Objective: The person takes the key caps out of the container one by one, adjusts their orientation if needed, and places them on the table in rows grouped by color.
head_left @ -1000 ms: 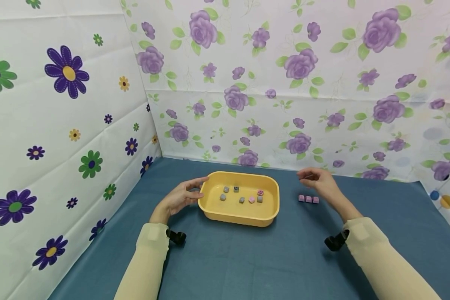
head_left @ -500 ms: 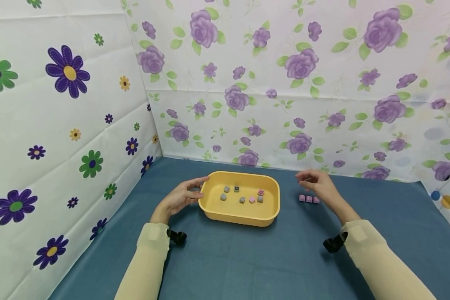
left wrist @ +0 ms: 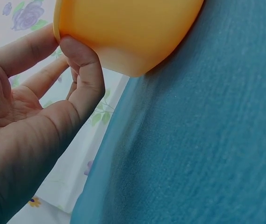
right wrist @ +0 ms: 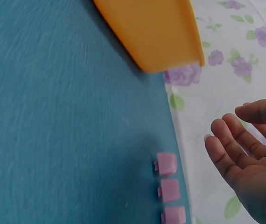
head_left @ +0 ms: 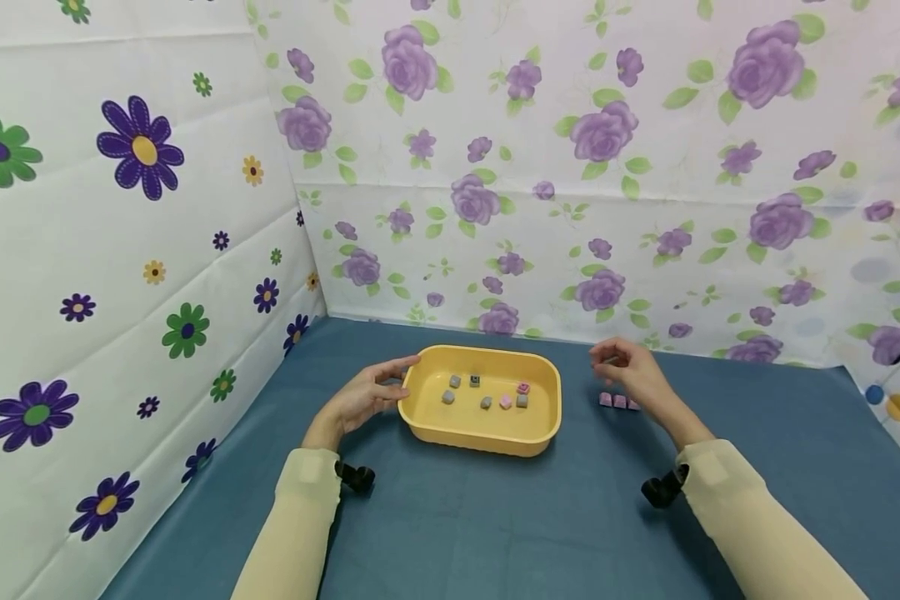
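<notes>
My left hand (head_left: 367, 397) holds the left end of a shallow yellow tub (head_left: 480, 446), its thumb and fingers at the rim; in the left wrist view the thumb (left wrist: 80, 52) lies against the tub's outer side. Several small grey and pink keycaps lie scattered inside, among them a grey keycap (head_left: 447, 397) and a pink keycap (head_left: 506, 402). To the tub's right, three pink keycaps (right wrist: 170, 190) stand in a short row on the cloth. Over and just behind that row hovers my right hand (head_left: 628, 368), fingers loosely bent with nothing between them. It partly covers the rightmost keycap in the head view.
A blue cloth (head_left: 450, 533) covers the table. Behind it hangs a white curtain (head_left: 540, 250) with purple roses, and a flower-print sheet (head_left: 217, 208) closes off the left side. A black camera is strapped to each wrist.
My right hand has drifted slightly left and lower over the row of pink keycaps. The left hand and the tub stay together in place; the head view has shifted a little.
</notes>
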The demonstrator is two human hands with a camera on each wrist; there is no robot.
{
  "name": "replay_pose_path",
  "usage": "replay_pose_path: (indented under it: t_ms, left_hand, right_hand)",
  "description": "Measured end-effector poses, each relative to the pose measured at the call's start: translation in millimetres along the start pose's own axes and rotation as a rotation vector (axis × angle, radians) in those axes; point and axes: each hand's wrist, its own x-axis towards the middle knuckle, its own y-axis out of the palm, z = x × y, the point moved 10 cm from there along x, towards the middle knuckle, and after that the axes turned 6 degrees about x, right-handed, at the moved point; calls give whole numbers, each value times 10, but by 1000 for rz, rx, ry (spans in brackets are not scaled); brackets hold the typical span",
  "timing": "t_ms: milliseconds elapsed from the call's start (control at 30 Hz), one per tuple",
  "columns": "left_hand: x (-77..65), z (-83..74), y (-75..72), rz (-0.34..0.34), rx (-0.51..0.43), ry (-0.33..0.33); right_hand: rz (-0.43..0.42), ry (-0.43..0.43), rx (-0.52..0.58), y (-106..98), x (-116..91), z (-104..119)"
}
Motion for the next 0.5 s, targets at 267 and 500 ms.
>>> replay_pose_path:
  t_ms: [267, 500]
  left_hand:
    - [17, -19, -4, -3, 7, 0]
    - [5, 12, -6, -1, -1, -8]
  right_hand:
    - [19, 8, 7, 113, 68, 168]
    - [44, 0, 11, 208, 91, 317]
